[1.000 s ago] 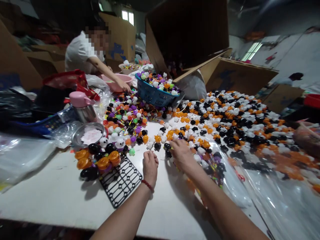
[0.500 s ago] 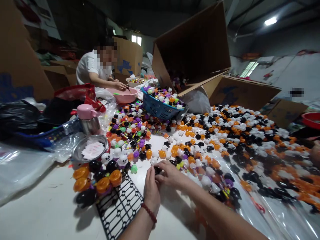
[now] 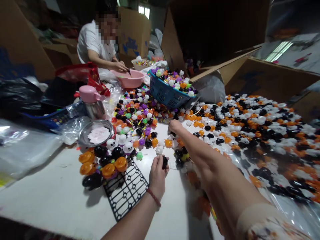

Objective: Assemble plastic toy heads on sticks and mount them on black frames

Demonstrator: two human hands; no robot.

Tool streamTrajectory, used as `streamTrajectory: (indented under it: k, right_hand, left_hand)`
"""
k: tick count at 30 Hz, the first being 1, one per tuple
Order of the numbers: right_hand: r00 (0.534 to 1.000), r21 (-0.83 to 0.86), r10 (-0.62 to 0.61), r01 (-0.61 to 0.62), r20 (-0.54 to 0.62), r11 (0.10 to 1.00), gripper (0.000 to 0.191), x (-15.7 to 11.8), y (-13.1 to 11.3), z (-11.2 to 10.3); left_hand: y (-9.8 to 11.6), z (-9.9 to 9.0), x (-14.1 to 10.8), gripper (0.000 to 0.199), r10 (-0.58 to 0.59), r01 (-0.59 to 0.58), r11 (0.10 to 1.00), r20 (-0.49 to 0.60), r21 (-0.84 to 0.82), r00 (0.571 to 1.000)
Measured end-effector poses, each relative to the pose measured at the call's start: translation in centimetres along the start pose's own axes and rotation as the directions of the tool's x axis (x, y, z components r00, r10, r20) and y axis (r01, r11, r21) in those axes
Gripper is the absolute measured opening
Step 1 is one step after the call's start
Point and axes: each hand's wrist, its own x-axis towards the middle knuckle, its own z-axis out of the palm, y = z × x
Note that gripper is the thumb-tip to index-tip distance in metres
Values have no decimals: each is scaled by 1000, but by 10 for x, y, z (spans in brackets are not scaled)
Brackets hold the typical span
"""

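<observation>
A black piece [image 3: 164,162] is gripped in the fingers of my left hand [image 3: 158,171], over the white table [image 3: 172,200]. My right hand [image 3: 175,127] reaches out among the small coloured pieces, its fingers bent together; what they hold, if anything, is too small to name. Left of my left hand lies a black grid [image 3: 127,188]. On the grid's far end and beside it sit orange pumpkin pieces [image 3: 108,170], black pieces and white skull pieces [image 3: 128,147].
A blue basket [image 3: 166,93] of mixed pieces stands ahead, before a big carton [image 3: 172,50]. A metal bowl [image 3: 82,136] and pink-lidded flask [image 3: 93,108] are at left. Orange, black and white pieces [image 3: 252,133] spread rightward. Another person [image 3: 91,43] works over a pink basin [image 3: 130,81].
My right hand has left my left hand and stretched forward to the pieces. The black piece stays in my left hand. The view has tilted downward.
</observation>
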Motion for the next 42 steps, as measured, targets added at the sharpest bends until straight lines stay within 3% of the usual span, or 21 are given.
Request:
streamTrajectory:
  k: [4, 6, 8, 10, 12, 14, 16, 22, 24, 27, 29, 33, 36, 39, 42]
  right_hand:
    - [999, 90, 31, -32, 18, 995, 9, -18, -4, -2]
    - [1000, 163, 10, -11, 8, 987, 15, -45, -6, -8]
    - [1000, 367, -7, 0, 17, 930, 23, -82, -5, -14]
    - [999, 714, 1, -35, 48, 699, 30, -125, -3, -16]
    - [996, 883, 20, -83, 83, 461, 38, -165, -2, -16]
    - [994, 924, 50, -111, 99, 366, 42, -195, -3, -12]
    - [993, 935, 90, -105, 79, 340, 42, -212, -3, -6]
    - [988, 951, 156, -26, -23, 307, 38, -228, 2, 8]
    - [981, 970, 194, -63, 17, 236, 37, -233, 4, 10]
    - [975, 984, 195, -134, 109, 121, 36, -245, 0, 10]
    - [983, 978, 159, -119, 92, 172, 33, -254, -4, 10]
    - [995, 908, 86, 14, -54, 418, 29, -266, -13, 16]
    - [992, 856, 48, 77, -118, 511, 25, -271, -16, 21]
    - [986, 792, 42, 105, -163, 602, 21, -275, -14, 19]
    - [984, 610, -45, 142, -172, 780, 21, -279, -8, 11]
  left_hand:
    - [3, 2, -1, 53, -35, 35, 999, -6, 9, 999]
    - [2, 3, 0, 56, -44, 45, 999, -18, 20, 999]
    - [0, 4, 0, 57, -40, 41, 999, -29, 18, 999]
    - [-1, 5, 1, 58, -38, 39, 999, -47, 29, 998]
    - [-1, 5, 1, 59, -50, 54, 997, -67, 61, 997]
    - [-1, 6, 0, 61, -65, 73, 993, -80, 93, 995]
    - [0, 6, -1, 62, -71, 80, 991, -82, 109, 994]
    - [5, 8, -4, 64, -24, 24, 992, -6, 121, 1000]
    - [7, 7, -5, 64, -96, 94, 994, 54, 48, 994]
    - [9, 7, -6, 63, -230, 245, 968, 204, -49, 952]
    - [9, 8, -7, 62, -247, 269, 962, 257, -52, 934]
    - [7, 9, -9, 62, -241, 244, 970, 179, 3, 954]
    - [8, 10, -12, 62, -203, 197, 979, 177, 50, 963]
    - [10, 10, -13, 63, -167, 133, 980, 245, 150, 955]
    - [11, 9, -14, 67, -138, 41, 945, 282, 326, 949]
